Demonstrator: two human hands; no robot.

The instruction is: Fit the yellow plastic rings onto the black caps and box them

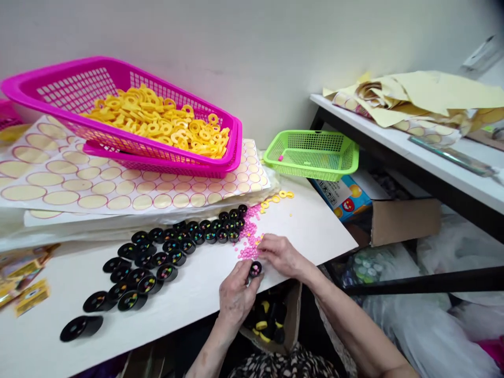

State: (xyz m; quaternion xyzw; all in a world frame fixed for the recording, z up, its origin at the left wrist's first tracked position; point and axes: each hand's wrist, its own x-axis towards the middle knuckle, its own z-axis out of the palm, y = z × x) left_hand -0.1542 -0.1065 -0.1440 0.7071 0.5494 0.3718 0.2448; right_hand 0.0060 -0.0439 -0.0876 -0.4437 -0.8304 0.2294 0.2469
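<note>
My left hand (235, 295) grips a small black cup (255, 269) with pink beads inside, near the table's front edge. My right hand (281, 255) rests beside it with fingers pinched together at the edge of a pile of pink beads (249, 234); what they pinch is too small to see. Several black cups (165, 257) with coloured beads inside stand in rows to the left on the white table (189, 299).
A pink basket (51, 86) of yellow rings (157, 123) sits tilted on sheets of round stickers (98, 184). A green basket (311, 153) stands at the back right. Loose yellow rings (277, 198) lie nearby. A box (271, 317) of black and yellow parts is under the table edge. Right, a shelf holds yellow paper (425, 97).
</note>
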